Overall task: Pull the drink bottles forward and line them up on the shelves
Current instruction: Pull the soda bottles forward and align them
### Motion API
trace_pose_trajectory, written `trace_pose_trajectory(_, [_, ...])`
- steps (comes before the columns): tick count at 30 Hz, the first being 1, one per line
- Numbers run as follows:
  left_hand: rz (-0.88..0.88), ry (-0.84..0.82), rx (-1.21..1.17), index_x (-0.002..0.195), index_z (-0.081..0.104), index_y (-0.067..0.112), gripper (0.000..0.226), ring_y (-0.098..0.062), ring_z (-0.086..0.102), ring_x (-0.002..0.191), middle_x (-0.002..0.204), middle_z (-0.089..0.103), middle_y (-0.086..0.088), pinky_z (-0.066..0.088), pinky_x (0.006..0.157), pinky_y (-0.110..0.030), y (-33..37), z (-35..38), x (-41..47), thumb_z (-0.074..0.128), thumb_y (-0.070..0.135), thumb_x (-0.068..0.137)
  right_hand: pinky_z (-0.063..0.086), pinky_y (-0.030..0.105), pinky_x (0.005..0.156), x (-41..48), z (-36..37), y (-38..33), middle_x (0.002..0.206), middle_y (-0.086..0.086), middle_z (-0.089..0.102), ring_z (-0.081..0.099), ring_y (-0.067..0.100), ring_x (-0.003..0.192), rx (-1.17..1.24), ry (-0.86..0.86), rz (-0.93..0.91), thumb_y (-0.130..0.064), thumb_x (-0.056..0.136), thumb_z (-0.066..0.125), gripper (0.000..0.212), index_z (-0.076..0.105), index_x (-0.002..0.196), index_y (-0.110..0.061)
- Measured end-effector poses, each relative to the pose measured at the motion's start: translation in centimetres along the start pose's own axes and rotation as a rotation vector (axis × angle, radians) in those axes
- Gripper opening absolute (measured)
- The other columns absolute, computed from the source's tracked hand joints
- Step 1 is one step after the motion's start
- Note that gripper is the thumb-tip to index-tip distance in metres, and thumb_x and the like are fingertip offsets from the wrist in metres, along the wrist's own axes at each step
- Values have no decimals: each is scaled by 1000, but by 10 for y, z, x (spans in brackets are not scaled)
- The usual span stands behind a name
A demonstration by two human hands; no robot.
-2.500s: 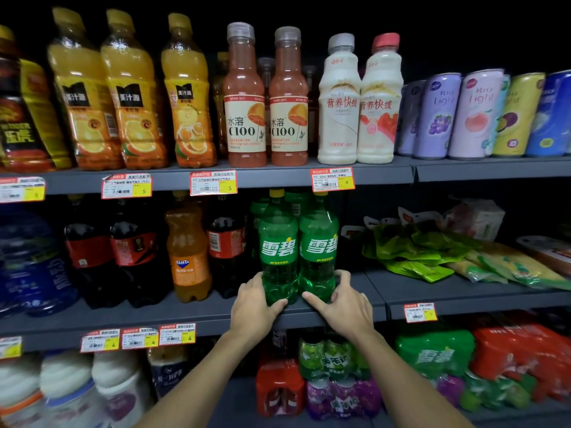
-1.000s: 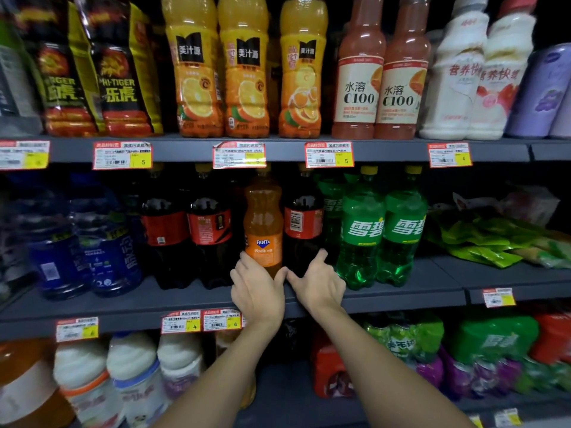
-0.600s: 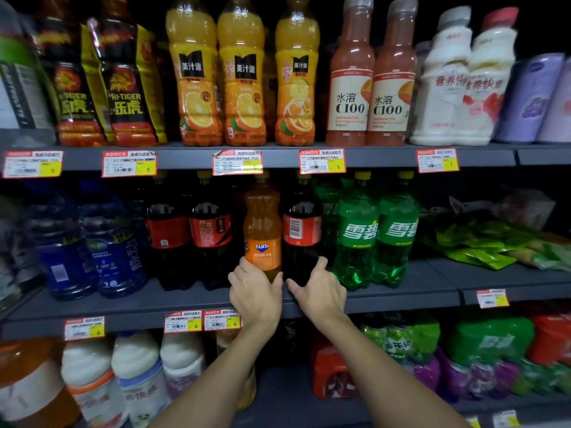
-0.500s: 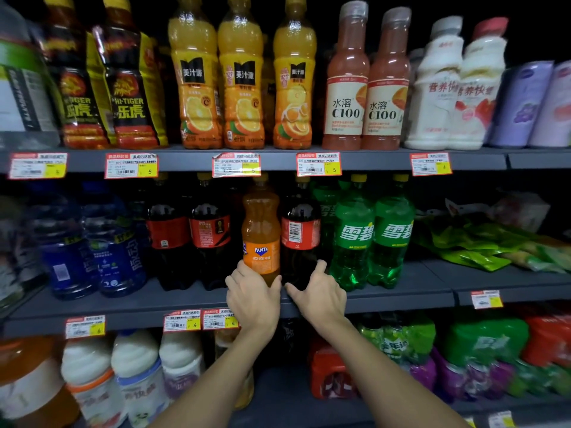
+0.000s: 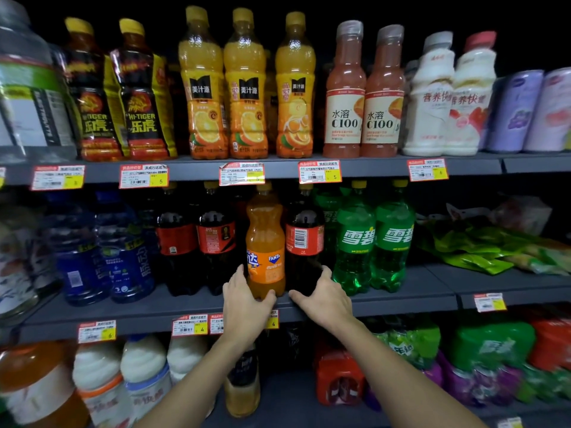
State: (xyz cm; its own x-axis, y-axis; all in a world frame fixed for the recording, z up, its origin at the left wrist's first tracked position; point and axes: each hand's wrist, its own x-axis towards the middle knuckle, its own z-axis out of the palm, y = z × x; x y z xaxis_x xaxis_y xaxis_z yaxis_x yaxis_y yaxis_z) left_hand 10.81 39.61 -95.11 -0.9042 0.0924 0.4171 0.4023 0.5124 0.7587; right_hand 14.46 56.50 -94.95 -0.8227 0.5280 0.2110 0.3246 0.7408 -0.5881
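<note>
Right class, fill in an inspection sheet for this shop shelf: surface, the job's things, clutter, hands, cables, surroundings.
Surface: grey middle shelf, with price tags on its front edge.
Job's things: orange Fanta bottle and dark cola bottle stand upright side by side near the front edge; green Sprite bottles stand to their right.
Clutter: green snack packets lie on the shelf section further right.
Grippers: left hand grips the Fanta bottle's base; right hand holds the cola bottle's base, fingers curled round it.
Cables: nothing seen.
Surroundings: orange juice bottles on the shelf above; white bottles on the shelf below.
</note>
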Motion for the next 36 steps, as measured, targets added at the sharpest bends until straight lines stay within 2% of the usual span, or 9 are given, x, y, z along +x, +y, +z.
trace_pose_trajectory(4, [-2, 41, 10, 140, 42, 21, 69, -16, 42, 120, 126, 55, 3, 41, 95, -31, 6, 8, -1, 77, 33, 82, 50, 37, 88, -1, 2, -5, 120, 5, 67, 64, 28, 112, 7, 48, 44, -64, 78, 67, 90, 29, 144, -17])
trace_pose_trajectory(10, [-78, 124, 80, 143, 38, 10, 84, -24, 40, 122, 129, 49, -9, 40, 99, -37, 10, 15, -8, 81, 40, 77, 38, 34, 67, -26, 11, -12, 97, 2, 71, 70, 25, 93, -58, 235, 3, -73, 80, 59, 66, 20, 100, -23])
trace_pose_trajectory(13, [-63, 79, 63, 148, 34, 9, 87, -23, 37, 127, 135, 47, -9, 38, 103, -37, -2, 7, -3, 79, 41, 80, 43, 36, 74, -23, 4, -1, 106, 1, 71, 69, 25, 100, -21, 223, 5, -77, 78, 54, 70, 30, 116, -24])
trace_pose_trajectory(17, [-24, -34, -2, 148, 37, 16, 81, -22, 41, 130, 137, 49, -2, 41, 108, -41, -7, 1, 3, 77, 39, 82, 47, 37, 88, -8, -9, 3, 128, 1, 63, 61, 27, 117, 88, -2, 42, -80, 72, 58, 99, 28, 147, -22])
trace_pose_trajectory(21, [-62, 31, 41, 144, 40, 15, 80, -22, 45, 126, 133, 53, -4, 45, 104, -40, 2, 9, 0, 80, 39, 80, 48, 36, 81, -9, 0, -8, 117, 3, 67, 65, 26, 110, -28, 74, 54, -77, 72, 64, 82, 39, 123, -18])
trace_pose_trajectory(25, [-107, 92, 111, 142, 38, 11, 88, -25, 42, 126, 131, 50, -8, 43, 98, -38, 8, 13, -3, 81, 48, 76, 36, 35, 67, -20, 11, -19, 101, 3, 71, 70, 25, 97, -104, 189, 91, -81, 73, 58, 76, 17, 94, -21])
trace_pose_trajectory(27, [-100, 55, 87, 145, 36, 12, 91, -24, 41, 128, 134, 49, -6, 43, 101, -40, 0, 8, 3, 81, 49, 75, 38, 35, 69, -19, 9, -13, 104, 4, 70, 69, 26, 99, -90, 180, 58, -82, 74, 51, 74, 24, 102, -20])
trace_pose_trajectory(31, [-47, -89, 45, 142, 43, 18, 80, -21, 49, 124, 132, 56, -2, 47, 103, -44, -12, 2, 14, 80, 46, 77, 46, 36, 83, -8, -5, -1, 122, 5, 66, 64, 29, 111, -30, 31, 10, -76, 77, 54, 98, 23, 147, -15])
trace_pose_trajectory(36, [-89, 14, 43, 143, 42, 17, 84, -20, 50, 124, 131, 57, -1, 49, 100, -42, -5, 11, 7, 81, 48, 76, 43, 36, 75, -5, -8, -8, 113, 4, 67, 66, 28, 105, -120, 92, 23, -81, 73, 58, 81, 39, 118, -17])
